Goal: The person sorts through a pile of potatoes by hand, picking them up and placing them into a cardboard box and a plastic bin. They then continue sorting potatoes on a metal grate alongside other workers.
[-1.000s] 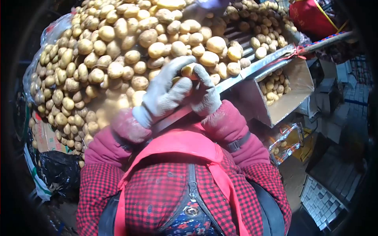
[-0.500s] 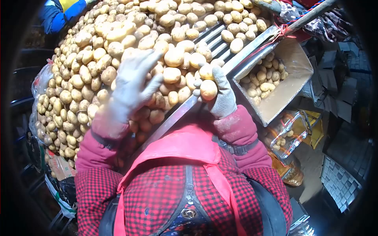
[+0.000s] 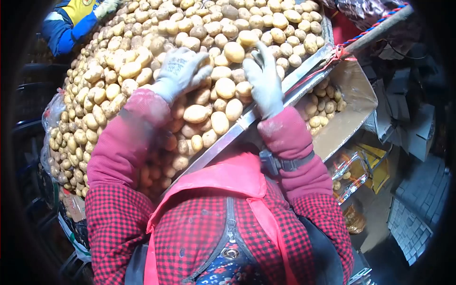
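A large heap of potatoes (image 3: pixel 225 88) spreads across a surface with a metal edge (image 3: pixel 242 122). My left hand (image 3: pixel 183 71), in a pale glove, rests over the heap with its fingers bent apart and no potato visible in it. On the right, my gloved right hand (image 3: pixel 265 78) is over the potatoes beside the metal edge. Its fingers are spread and hold nothing that shows. One yellowish potato (image 3: pixel 233 52) lies between the two hands, near the right fingertips.
Right of the metal edge stands a cardboard box (image 3: pixel 351 116) with potatoes inside. A pole (image 3: pixel 377 28) with twisted cords slants at the upper right. Another person's gloved hand (image 3: pixel 107 7) is at the upper left. A yellow bag (image 3: pixel 375 161) sits lower right.
My right hand has moved up, away from the potato it was at by the metal edge. My left hand has shifted slightly right. Potatoes now cover the slatted part near the top.
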A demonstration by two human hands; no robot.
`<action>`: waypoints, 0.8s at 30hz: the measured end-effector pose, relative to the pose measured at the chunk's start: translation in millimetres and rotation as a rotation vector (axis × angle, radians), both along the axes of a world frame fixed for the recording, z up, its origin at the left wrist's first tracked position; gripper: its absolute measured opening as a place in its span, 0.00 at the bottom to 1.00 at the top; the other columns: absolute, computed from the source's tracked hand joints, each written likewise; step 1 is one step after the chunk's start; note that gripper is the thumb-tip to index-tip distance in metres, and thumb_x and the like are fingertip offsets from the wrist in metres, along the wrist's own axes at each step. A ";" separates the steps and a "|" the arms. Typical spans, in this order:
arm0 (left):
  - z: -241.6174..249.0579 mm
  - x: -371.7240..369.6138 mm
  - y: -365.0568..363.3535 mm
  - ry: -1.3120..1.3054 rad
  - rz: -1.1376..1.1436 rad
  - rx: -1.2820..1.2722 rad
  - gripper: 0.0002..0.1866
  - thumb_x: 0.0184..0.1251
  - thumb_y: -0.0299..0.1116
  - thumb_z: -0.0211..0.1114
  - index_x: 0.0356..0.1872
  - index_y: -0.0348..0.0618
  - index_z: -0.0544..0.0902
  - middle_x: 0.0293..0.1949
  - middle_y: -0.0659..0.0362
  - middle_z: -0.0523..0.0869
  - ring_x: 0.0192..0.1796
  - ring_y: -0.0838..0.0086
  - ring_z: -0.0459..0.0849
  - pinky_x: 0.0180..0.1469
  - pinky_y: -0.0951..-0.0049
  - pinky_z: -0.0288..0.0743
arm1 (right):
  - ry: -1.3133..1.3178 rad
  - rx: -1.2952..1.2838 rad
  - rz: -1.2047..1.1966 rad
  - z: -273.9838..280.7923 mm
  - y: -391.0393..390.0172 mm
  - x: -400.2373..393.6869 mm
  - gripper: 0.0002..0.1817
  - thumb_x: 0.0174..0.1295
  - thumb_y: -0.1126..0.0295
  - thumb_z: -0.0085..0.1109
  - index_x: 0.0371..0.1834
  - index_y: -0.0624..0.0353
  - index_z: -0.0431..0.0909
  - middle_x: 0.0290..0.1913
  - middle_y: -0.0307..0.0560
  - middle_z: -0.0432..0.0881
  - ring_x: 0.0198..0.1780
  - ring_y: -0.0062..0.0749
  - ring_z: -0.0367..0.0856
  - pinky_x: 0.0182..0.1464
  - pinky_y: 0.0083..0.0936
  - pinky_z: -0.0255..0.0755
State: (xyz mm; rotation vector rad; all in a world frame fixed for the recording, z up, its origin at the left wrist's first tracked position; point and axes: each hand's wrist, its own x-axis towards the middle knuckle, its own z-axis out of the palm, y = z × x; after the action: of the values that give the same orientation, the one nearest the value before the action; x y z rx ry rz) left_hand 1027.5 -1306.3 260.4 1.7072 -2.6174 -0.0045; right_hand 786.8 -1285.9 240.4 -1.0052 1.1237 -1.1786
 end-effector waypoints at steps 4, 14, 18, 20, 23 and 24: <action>15.0 21.8 -46.3 0.040 0.245 -0.022 0.19 0.79 0.52 0.56 0.51 0.52 0.88 0.47 0.48 0.90 0.51 0.50 0.87 0.55 0.49 0.78 | 0.685 -0.452 0.225 -26.7 24.1 -8.6 0.34 0.66 0.57 0.67 0.76 0.52 0.71 0.72 0.56 0.74 0.74 0.55 0.70 0.79 0.48 0.61; -8.7 82.1 -87.2 0.580 0.473 -0.039 0.19 0.84 0.46 0.60 0.65 0.49 0.85 0.49 0.60 0.91 0.45 0.77 0.89 0.53 0.72 0.82 | 0.677 -0.737 0.334 -1.5 -28.4 30.5 0.35 0.63 0.58 0.69 0.75 0.53 0.73 0.69 0.56 0.77 0.72 0.53 0.72 0.75 0.48 0.65; -6.2 82.3 -89.0 0.482 0.463 -0.049 0.26 0.77 0.58 0.60 0.64 0.55 0.86 0.57 0.51 0.91 0.61 0.54 0.88 0.65 0.58 0.79 | 0.920 -0.737 0.648 -9.8 -52.8 88.7 0.33 0.62 0.56 0.70 0.72 0.43 0.76 0.61 0.51 0.81 0.66 0.50 0.77 0.67 0.46 0.73; -8.7 84.8 -89.5 0.550 0.501 -0.006 0.25 0.76 0.58 0.60 0.63 0.56 0.87 0.57 0.51 0.91 0.61 0.54 0.88 0.64 0.58 0.80 | 0.921 -0.642 0.625 -18.5 -69.4 97.8 0.28 0.66 0.56 0.69 0.70 0.43 0.78 0.55 0.46 0.83 0.56 0.44 0.83 0.60 0.44 0.79; 2.6 82.3 -86.2 0.661 0.481 -0.017 0.26 0.74 0.59 0.61 0.63 0.54 0.87 0.57 0.51 0.91 0.61 0.54 0.88 0.64 0.59 0.80 | 0.030 0.199 0.580 17.9 -69.6 61.8 0.26 0.72 0.55 0.65 0.70 0.52 0.78 0.57 0.44 0.82 0.58 0.35 0.83 0.58 0.42 0.83; -3.0 87.2 -92.5 0.682 0.516 0.001 0.26 0.74 0.58 0.61 0.62 0.53 0.87 0.57 0.51 0.91 0.61 0.53 0.88 0.64 0.58 0.80 | -0.218 0.320 0.521 14.1 -66.8 47.4 0.26 0.74 0.55 0.63 0.70 0.56 0.77 0.58 0.44 0.82 0.60 0.34 0.83 0.58 0.41 0.83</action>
State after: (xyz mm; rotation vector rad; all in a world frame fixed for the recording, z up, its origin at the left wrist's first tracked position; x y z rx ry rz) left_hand 1114.7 -1398.8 257.5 1.8889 -1.6655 -0.4831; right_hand 834.2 -1352.7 254.5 -0.8287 0.7794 -0.6452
